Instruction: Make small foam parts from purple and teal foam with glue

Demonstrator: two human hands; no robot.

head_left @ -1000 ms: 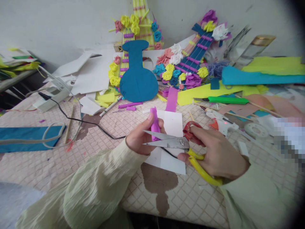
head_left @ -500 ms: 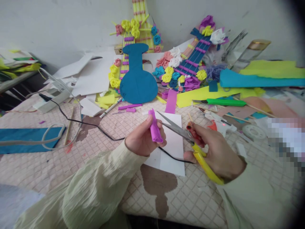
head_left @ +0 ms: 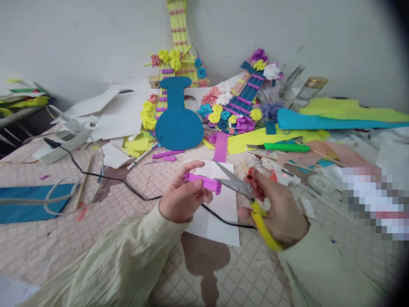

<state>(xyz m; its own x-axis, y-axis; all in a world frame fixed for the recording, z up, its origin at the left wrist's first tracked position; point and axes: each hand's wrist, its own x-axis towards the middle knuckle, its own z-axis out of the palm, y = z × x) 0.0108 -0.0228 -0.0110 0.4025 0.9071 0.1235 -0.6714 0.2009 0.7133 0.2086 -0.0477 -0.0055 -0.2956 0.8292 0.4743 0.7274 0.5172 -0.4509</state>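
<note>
Between the thumb and fingers of my left hand [head_left: 182, 197] lies a purple paper roll [head_left: 204, 183], held nearly level with its right end sticking out. My right hand [head_left: 281, 204] grips a pair of scissors [head_left: 238, 184] with one red-wrapped and one yellow handle. Their blades are spread and point left, the lower blade at the roll's right end; whether it touches cannot be made out. Under both hands lies a white sheet of paper [head_left: 220, 226]. Behind them a blue guitar-shaped cutout [head_left: 179, 128] leans against decorated paper guitars.
A black cable [head_left: 137, 194] crosses the table to a white power strip [head_left: 60, 147] at left. To the right lie a green-handled knife [head_left: 286, 147], a glue gun [head_left: 281, 168] and a tape roll [head_left: 321, 184]. A blue strip [head_left: 32, 202] lies at far left.
My left hand has turned the purple roll from upright to nearly level, its end now facing the scissors. The scissor blades have opened wider. The whole view has shifted slightly.
</note>
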